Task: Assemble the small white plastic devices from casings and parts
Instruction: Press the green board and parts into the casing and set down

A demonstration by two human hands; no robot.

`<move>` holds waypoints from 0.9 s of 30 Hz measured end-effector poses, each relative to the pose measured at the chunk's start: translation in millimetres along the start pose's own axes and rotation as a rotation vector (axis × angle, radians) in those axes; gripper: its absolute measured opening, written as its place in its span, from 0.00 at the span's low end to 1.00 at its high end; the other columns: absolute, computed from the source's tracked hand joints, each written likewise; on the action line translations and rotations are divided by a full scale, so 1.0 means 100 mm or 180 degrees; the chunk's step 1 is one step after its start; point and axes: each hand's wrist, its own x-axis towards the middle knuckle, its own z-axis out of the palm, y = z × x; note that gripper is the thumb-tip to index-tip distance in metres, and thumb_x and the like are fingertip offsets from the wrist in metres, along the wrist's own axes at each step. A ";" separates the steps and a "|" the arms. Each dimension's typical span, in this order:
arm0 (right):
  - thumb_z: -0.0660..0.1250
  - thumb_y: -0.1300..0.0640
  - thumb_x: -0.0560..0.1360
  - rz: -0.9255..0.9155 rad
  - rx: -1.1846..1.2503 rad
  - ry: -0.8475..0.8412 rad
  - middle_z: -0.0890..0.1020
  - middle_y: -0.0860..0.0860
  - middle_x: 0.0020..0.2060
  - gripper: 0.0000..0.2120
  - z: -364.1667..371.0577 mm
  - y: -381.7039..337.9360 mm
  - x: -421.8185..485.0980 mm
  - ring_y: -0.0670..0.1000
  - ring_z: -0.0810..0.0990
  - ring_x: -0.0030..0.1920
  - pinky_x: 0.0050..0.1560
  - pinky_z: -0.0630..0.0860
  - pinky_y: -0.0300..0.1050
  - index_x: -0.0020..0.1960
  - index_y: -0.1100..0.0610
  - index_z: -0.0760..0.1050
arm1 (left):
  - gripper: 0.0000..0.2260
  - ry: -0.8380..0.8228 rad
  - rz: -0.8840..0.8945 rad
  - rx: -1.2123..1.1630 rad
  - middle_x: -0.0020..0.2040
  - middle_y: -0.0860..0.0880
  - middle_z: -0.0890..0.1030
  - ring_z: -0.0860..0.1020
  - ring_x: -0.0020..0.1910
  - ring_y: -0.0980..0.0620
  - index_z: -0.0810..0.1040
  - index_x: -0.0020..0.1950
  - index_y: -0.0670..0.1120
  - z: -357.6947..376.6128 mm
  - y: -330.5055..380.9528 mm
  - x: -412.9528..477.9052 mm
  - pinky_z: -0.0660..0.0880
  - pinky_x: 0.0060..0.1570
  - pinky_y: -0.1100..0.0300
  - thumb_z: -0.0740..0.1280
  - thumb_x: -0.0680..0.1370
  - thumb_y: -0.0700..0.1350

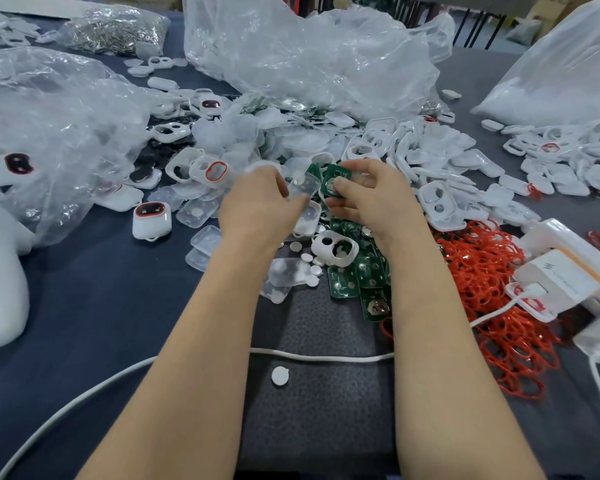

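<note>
Forearms, 2, bare, reached in from bottom edge over grey mat (319,410); white cable (319,357) crossed mat beneath both arms; 1 white disc (280,375) lay on mat just below cable.
L hand (253,202): fingers curled, tips pinching clear cover (303,187), held above parts pile.
R hand (374,199): thumb and fingers pinching green board (336,174), close against clear cover; could not tell whether the 2 pieces touched.
Under hands: green boards pile (357,275) at far end of mat; white casing (335,249) w/ 2 holes lay tilted on top of pile; small loose discs beside it.
R side: red rings heap (492,306); white power block (561,282) at heap's outer edge.
L side: finished device (152,220), white w/ red-rimmed dark window, stood apart on dark blue table (101,289); loose clear covers near it.
Far side: casings heap (447,157), white, spread behind hands; clear plastic bags (309,53), crumpled, beyond and at L.
</note>
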 end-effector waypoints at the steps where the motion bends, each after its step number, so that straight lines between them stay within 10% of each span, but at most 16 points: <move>1: 0.66 0.66 0.77 -0.0032 -0.0051 0.0008 0.81 0.54 0.42 0.09 0.00 0.00 0.00 0.48 0.83 0.33 0.35 0.80 0.38 0.54 0.56 0.72 | 0.14 -0.0205 -0.0016 0.0116 0.49 0.46 0.81 0.78 0.50 0.44 0.76 0.50 0.45 0.01 0.01 -0.01 0.76 0.52 0.50 0.70 0.74 0.54; 9: 0.66 0.63 0.77 -0.0249 -0.0618 0.0259 0.82 0.55 0.42 0.07 0.01 0.02 0.02 0.51 0.83 0.38 0.47 0.82 0.50 0.53 0.55 0.72 | 0.13 -0.0481 0.0120 -0.0003 0.52 0.43 0.80 0.77 0.54 0.43 0.76 0.56 0.42 0.08 0.03 -0.01 0.75 0.54 0.51 0.69 0.76 0.47; 14: 0.67 0.62 0.76 -0.0301 -0.0425 0.0487 0.81 0.51 0.39 0.07 0.00 0.01 0.02 0.50 0.82 0.38 0.51 0.81 0.54 0.48 0.51 0.72 | 0.07 -0.0515 0.0246 -0.0583 0.38 0.53 0.76 0.75 0.39 0.52 0.77 0.51 0.47 0.08 0.04 0.01 0.72 0.35 0.62 0.70 0.74 0.43; 22: 0.66 0.64 0.77 -0.0350 0.0489 0.0552 0.82 0.48 0.36 0.08 -0.02 -0.03 0.01 0.43 0.82 0.33 0.39 0.79 0.37 0.47 0.52 0.73 | 0.07 -0.0438 -0.0216 -0.2462 0.46 0.49 0.79 0.78 0.45 0.51 0.72 0.45 0.51 0.07 0.06 0.05 0.76 0.41 0.61 0.68 0.77 0.41; 27: 0.62 0.63 0.76 -0.0611 -0.0749 0.0586 0.82 0.58 0.39 0.12 0.05 -0.04 -0.06 0.56 0.81 0.38 0.48 0.80 0.57 0.44 0.46 0.76 | 0.07 -0.0462 -0.0635 -0.3345 0.46 0.46 0.79 0.80 0.46 0.47 0.72 0.45 0.47 0.10 0.07 0.06 0.82 0.41 0.54 0.66 0.78 0.36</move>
